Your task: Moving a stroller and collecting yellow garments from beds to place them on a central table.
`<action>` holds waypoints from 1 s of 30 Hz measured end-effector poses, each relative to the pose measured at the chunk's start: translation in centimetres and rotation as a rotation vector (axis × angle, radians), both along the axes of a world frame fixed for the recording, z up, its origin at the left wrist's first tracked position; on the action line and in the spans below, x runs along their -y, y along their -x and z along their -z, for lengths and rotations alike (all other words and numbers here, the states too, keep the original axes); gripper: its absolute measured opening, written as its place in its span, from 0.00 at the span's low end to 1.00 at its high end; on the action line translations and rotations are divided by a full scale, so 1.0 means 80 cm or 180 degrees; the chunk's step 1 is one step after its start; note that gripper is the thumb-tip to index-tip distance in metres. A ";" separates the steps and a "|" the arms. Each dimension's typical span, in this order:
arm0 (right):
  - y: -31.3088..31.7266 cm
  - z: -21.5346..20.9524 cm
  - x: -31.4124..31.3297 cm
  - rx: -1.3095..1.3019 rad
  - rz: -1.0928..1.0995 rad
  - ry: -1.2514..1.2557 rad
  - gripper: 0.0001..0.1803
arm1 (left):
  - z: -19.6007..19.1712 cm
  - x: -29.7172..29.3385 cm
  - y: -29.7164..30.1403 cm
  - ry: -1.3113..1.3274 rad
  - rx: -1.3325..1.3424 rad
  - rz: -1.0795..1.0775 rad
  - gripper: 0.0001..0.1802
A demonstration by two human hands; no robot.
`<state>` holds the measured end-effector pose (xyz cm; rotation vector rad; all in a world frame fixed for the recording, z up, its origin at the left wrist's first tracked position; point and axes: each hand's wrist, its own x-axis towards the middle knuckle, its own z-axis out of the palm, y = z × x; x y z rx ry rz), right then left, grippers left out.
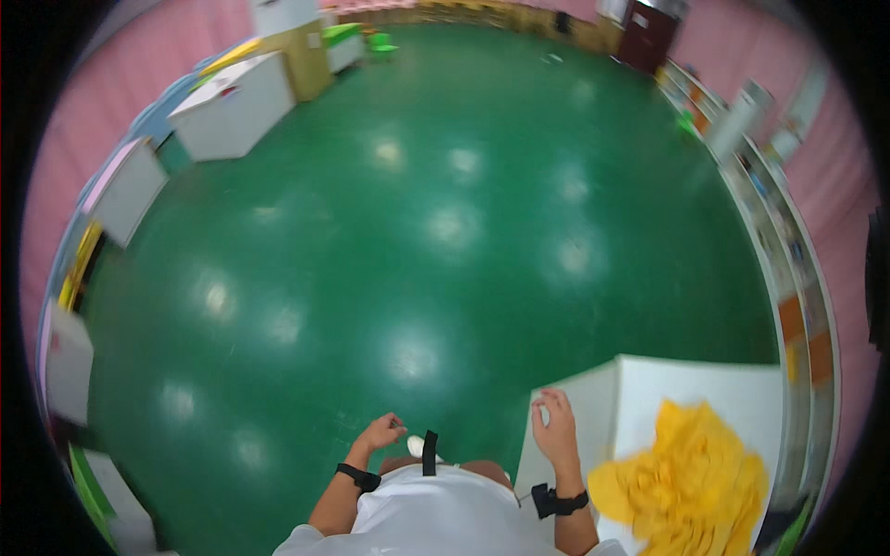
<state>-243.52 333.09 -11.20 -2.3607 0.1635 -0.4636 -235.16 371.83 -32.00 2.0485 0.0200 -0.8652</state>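
My left hand [382, 432] hangs beside my body over the green floor, its fingers loosely bent and apart, with nothing seen in it. On the right, my right hand [555, 428] is held in front of the side of a white table [640, 389], thumb and fingers curved with a gap between them and no thing in it. A crumpled heap of yellow cloth [695, 477] lies on the tabletop, to the right of my right forearm and apart from the hand. Black bands circle both my wrists.
Green floor [445, 278] spreads ahead, with light reflections. White cabinets [236, 107] line the left wall. Along the right wall run low open shelves [779, 232] holding several items. A green chair [380, 44] stands far off, and a dark red door [646, 35] is at the back right.
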 end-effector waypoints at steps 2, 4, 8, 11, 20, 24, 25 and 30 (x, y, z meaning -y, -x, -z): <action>-0.033 0.000 -0.041 -0.0171 -0.0291 -0.0322 0.04 | -0.025 -0.024 -0.004 0.0096 -0.0055 -0.0165 0.22; -0.067 -0.007 -0.072 -0.0248 -0.0638 -0.0312 0.04 | -0.071 -0.040 -0.017 -0.0112 0.0078 -0.0131 0.20; -0.141 -0.018 -0.138 -0.0373 -0.1279 -0.0319 0.05 | -0.101 -0.096 -0.059 0.0190 0.0340 -0.0774 0.19; -0.227 0.004 -0.170 -0.0310 -0.1645 -0.0232 0.05 | -0.107 -0.135 -0.124 0.0469 0.0363 -0.1074 0.19; -0.568 0.005 -0.372 -0.0288 -0.2407 -0.0223 0.04 | -0.148 -0.321 -0.337 0.0152 0.0405 -0.1618 0.20; -0.715 -0.018 -0.508 -0.0277 -0.3068 -0.0400 0.04 | -0.174 -0.407 -0.394 0.0182 0.0479 -0.2182 0.20; -0.748 -0.025 -0.544 -0.0294 -0.3291 -0.0378 0.04 | -0.178 -0.430 -0.414 0.0142 0.0508 -0.2307 0.20; -0.890 -0.032 -0.721 -0.0592 -0.3898 -0.0621 0.03 | -0.175 -0.544 -0.507 0.0408 0.0584 -0.2700 0.20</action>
